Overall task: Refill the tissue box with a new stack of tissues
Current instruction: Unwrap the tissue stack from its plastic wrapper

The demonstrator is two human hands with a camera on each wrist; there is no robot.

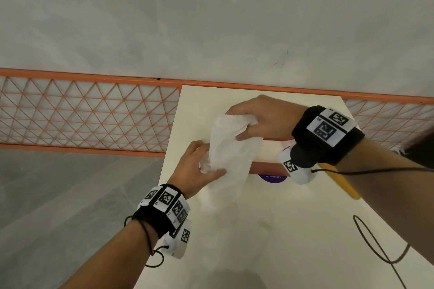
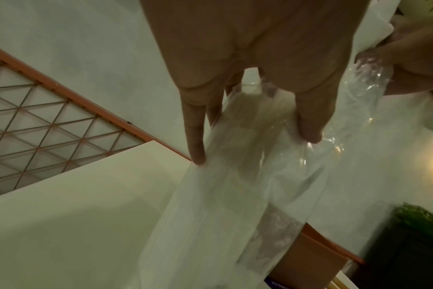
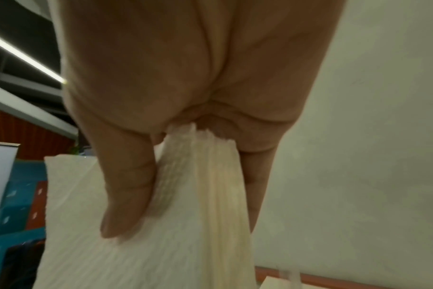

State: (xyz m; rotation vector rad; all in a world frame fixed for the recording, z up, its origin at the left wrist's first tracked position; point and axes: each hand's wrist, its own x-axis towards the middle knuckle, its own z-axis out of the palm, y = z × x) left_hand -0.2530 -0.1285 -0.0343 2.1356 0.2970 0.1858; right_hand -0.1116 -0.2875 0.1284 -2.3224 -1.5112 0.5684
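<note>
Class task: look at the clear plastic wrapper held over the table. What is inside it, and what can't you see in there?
Inside the clear plastic wrapper sits the stack of tissues, its upper end pinched by the right hand; the left hand grips the wrapper. The stack's lower end is blurred.

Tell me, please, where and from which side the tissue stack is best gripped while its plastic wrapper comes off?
Probably by its exposed upper end, from above, where the right hand pinches the tissue stack across its flat faces. The rest hangs inside the clear plastic wrapper, which the left hand grips.
</note>
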